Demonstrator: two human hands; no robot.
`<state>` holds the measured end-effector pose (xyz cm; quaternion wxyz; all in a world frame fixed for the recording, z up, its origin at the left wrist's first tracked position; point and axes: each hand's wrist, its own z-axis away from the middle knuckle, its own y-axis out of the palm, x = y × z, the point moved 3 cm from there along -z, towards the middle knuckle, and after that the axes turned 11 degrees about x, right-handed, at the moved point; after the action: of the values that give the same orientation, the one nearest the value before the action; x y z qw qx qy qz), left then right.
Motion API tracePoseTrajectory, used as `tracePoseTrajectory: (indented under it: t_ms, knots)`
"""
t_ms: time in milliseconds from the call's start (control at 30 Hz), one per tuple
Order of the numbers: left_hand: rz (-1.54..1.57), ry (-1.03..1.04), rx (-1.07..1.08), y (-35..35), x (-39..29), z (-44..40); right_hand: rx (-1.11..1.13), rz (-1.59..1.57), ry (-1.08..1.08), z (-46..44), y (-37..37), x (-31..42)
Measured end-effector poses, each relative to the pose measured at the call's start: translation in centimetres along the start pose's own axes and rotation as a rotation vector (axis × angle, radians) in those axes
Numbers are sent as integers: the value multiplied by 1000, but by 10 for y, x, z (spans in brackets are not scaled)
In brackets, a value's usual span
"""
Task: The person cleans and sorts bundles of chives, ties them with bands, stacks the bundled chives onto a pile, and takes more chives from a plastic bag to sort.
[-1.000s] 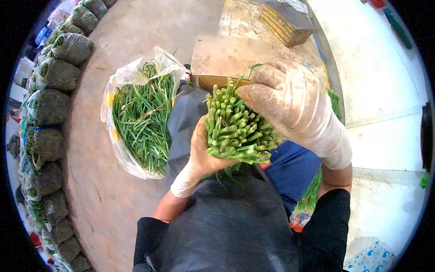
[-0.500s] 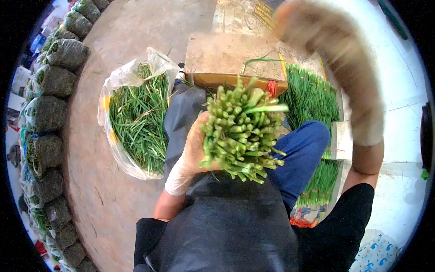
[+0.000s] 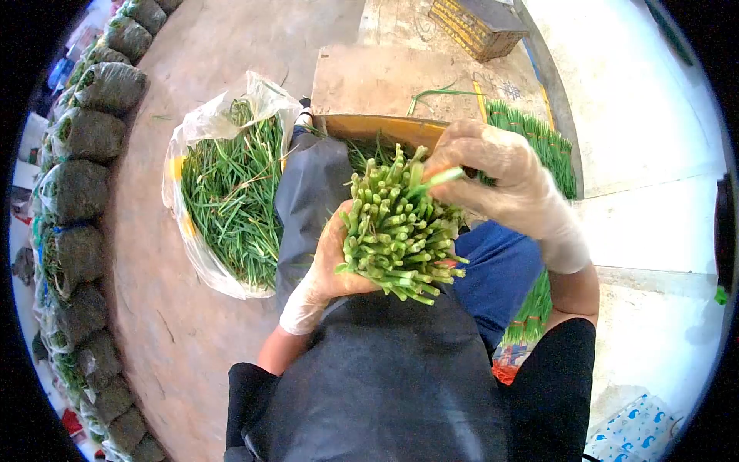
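My left hand (image 3: 332, 258), in a thin pale glove, is closed around a thick bunch of chives (image 3: 400, 223) whose cut stem ends face up at me. One pale stalk (image 3: 444, 177) sticks out past the others at the bunch's upper right. My right hand (image 3: 496, 169), gloved too, has its thumb and fingers closed on that stalk. The lower part of the bunch is hidden under the stem ends.
A clear plastic bag (image 3: 178, 208) of loose green leaves stands on the floor at left. Banded chive bundles (image 3: 531, 146) lie at right. A wooden board (image 3: 377, 81) and a dark crate (image 3: 481, 31) are ahead. Several filled bags (image 3: 77, 192) line the far left.
My right hand has swung from the upper right, where it was blurred, down to the bunch and closed on the protruding stalk. My left hand keeps its hold.
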<state>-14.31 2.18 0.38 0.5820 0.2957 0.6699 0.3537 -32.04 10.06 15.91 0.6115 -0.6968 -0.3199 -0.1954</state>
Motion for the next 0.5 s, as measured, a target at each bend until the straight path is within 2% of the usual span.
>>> tracePoseTrajectory:
  t_ms: [33,67,100,133,167,200,233,300,333,367,400,433,467,500]
  knots:
    - [-180,112,135,3,-3,0,-104,98,-6,-3,6,2]
    - [285,-15,138,-3,2,-2,-110,97,-4,-4,5,5]
    - [754,-131,54,-6,5,-4,-120,198,-16,-6,2,11]
    - [252,6,116,-5,-1,-2,-127,299,-28,-8,-2,17]
    - [-247,140,73,-2,-8,2,-177,263,-42,-9,-6,21]
    - [149,-8,69,5,-12,0,-225,218,-26,-10,-12,24]
    - [-517,167,56,14,-23,-5,-282,137,-67,-10,-15,27]
    - [110,76,146,4,-18,-16,-330,17,-136,-12,-26,30]
    - [286,57,193,9,-20,-16,-458,-63,-83,-11,-32,37]
    - [461,29,233,16,-23,-18,-545,-150,-140,-10,-46,31]
    - [338,-4,110,23,-28,-20,-563,44,-231,-4,-71,28]
    - [216,-38,-13,25,-30,-21,-715,179,-157,13,-95,21]
    - [218,-40,-12,13,-27,-19,-723,573,-186,22,-125,24]
    - [-363,91,126,-4,-27,-16,-787,966,-220,33,-155,27]
